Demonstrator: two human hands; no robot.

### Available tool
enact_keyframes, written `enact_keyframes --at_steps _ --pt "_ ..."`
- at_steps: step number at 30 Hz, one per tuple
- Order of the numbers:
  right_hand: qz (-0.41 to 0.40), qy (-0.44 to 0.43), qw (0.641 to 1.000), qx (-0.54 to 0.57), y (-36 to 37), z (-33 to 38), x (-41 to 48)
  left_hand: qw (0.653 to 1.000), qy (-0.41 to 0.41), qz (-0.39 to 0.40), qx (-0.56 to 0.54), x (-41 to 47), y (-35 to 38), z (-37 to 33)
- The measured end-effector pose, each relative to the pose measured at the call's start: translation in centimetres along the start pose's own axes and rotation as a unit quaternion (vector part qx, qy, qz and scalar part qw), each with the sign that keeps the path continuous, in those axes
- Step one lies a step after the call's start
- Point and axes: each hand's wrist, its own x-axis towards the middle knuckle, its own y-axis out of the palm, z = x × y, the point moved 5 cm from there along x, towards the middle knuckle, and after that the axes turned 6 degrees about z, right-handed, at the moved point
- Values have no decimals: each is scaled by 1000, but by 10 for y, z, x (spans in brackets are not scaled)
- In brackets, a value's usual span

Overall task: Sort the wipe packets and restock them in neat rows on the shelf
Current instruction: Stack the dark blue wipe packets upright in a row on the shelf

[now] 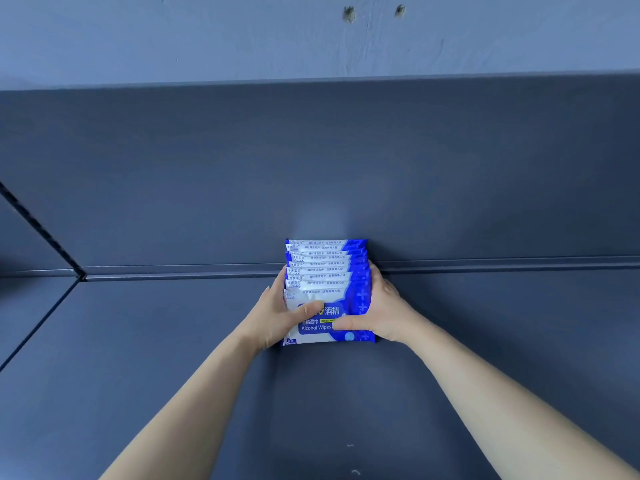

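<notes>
Head view: your left hand (277, 313) and right hand (384, 306) clamp a row of packets (327, 289) from either side, thumbs across the front one. The row stands on the shelf (173, 341), its long axis running straight away from you to the back panel (311, 168), both hands equally near.

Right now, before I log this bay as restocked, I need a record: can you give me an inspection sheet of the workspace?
Surface: dark blue-grey shelf, with small pale marks near its front.
Job's things: blue and white wipe packets, standing in one row that runs towards the back panel.
Clutter: nothing seen.
Grippers: left hand and right hand grip the row's sides, thumbs on the front packet.
Cables: nothing seen.
Surroundings: wall above with two holes; slotted upright at left.
</notes>
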Motion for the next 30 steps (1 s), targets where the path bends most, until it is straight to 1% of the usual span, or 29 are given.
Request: enact_keyframes --at_steps 3,8,10,12,14,15,17,20,22,25,28,30 --pt "5 -4 1000 12 -1 -4 5 1000 -5 -17 22 3 -1 8" --pt "1 2 1000 25 -3 -9 -1 999 27 -38 21 3 -4 5" --pt "-7 8 1000 17 -4 -5 -11 996 37 -67 47 -2 -6 2" --pt "-23 21 999 -14 -5 0 -25 987 48 -114 102 -6 -9 -2" --pt "-45 34 997 -45 -6 5 -42 962 73 -158 208 -13 -10 -11" --pt "-61 37 996 -60 -7 8 -51 942 91 -179 270 -15 -10 -17" --pt "-107 38 989 -97 -10 15 -72 900 124 -195 369 -22 -5 -29" --pt "-187 42 966 -175 -7 29 -112 855 225 -166 437 -38 16 -48" --pt "-232 72 945 -217 -1 36 -146 836 285 -125 451 -54 35 -54" --pt "-285 121 917 -251 14 43 -208 809 334 -40 482 -84 71 -57" --pt "-329 170 889 -268 31 44 -280 779 386 21 494 -124 116 -64" --pt "-355 214 869 -271 44 42 -333 759 435 58 481 -159 152 -70"
